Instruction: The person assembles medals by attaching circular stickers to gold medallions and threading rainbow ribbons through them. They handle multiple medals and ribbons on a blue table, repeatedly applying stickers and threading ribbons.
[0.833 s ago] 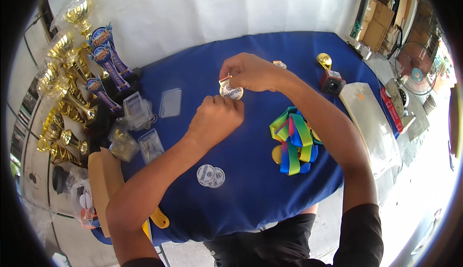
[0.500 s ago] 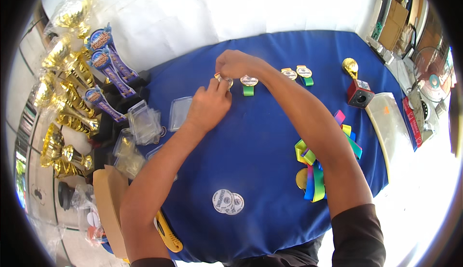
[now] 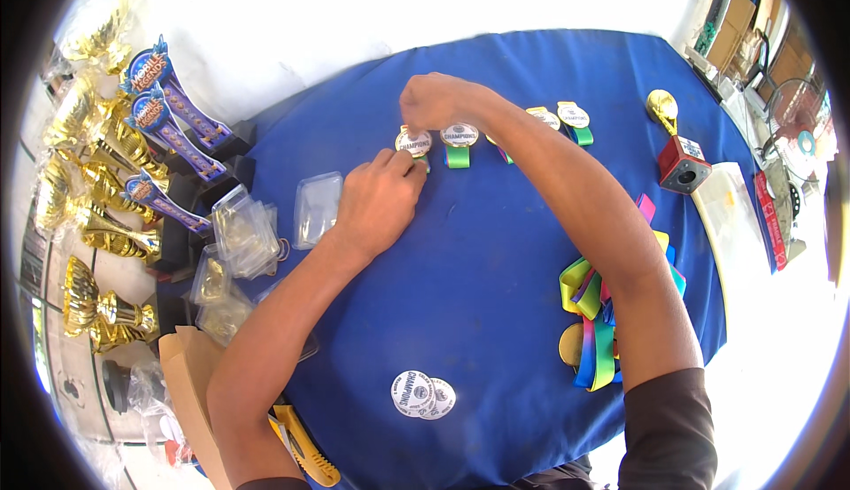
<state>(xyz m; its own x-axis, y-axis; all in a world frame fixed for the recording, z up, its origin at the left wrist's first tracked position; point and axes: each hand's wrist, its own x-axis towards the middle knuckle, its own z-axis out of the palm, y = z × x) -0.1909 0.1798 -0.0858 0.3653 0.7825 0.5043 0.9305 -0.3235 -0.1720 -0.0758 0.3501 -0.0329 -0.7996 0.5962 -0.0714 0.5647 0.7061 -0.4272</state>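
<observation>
A round gold-rimmed medal [image 3: 413, 142] with a white printed face lies at the table's far side between my hands. My left hand [image 3: 382, 200] has its fingers bent at the medal's lower edge, closed on it beside the green ribbon. Curled above the medal's upper edge is my right hand [image 3: 441, 102]; its fingertips are hidden, so what they grip does not show. Just right of them lies another medal [image 3: 459, 134] with a folded green-and-blue ribbon. Farther right, beyond my right forearm, are two more medals, one of them a white-faced medal [image 3: 574, 115].
White round stickers [image 3: 414, 393] overlap near the front. Medals with coloured ribbons [image 3: 604, 348] lie under my right forearm. At left are clear plastic cases [image 3: 245, 229], gold trophies [image 3: 111, 224], a cardboard box [image 3: 190, 375] and a yellow cutter [image 3: 305, 450]. A small trophy [image 3: 683, 164] stands right.
The view has shifted slightly. My left hand has drawn down a little from the medal and my right hand has lifted slightly, so more of the medal's face shows.
</observation>
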